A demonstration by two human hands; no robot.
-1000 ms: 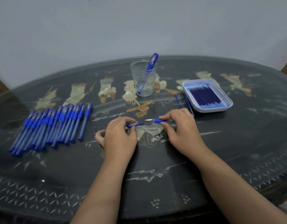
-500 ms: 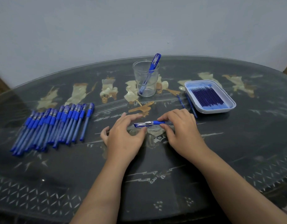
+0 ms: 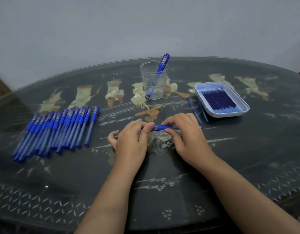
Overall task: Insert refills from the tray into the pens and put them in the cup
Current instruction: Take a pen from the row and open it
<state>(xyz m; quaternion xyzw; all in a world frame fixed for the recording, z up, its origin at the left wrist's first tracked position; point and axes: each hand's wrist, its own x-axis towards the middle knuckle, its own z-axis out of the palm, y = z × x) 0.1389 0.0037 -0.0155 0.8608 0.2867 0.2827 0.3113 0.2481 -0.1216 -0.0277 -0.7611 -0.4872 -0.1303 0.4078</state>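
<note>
Fingers (image 3: 146,130) of the left hand (image 3: 130,141) curl onto one end of a blue plastic pen (image 3: 162,127), while the right hand (image 3: 186,137) pinches its barrel between thumb and forefingers. I see it lying level between both grips, over the dark glass-topped table (image 3: 162,191). Behind stands the clear plastic cup (image 3: 149,78), a capped blue pen (image 3: 161,68) leaning inside. To the right, the white tray (image 3: 228,114) holds dark blue refills (image 3: 218,100).

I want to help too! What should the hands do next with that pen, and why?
Probably lift the pen into the cup. The left hand and right hand both pinch it, it looks assembled, and the cup holds only one finished pen. The left fingers hide its tip, so closing it may come first.
</note>
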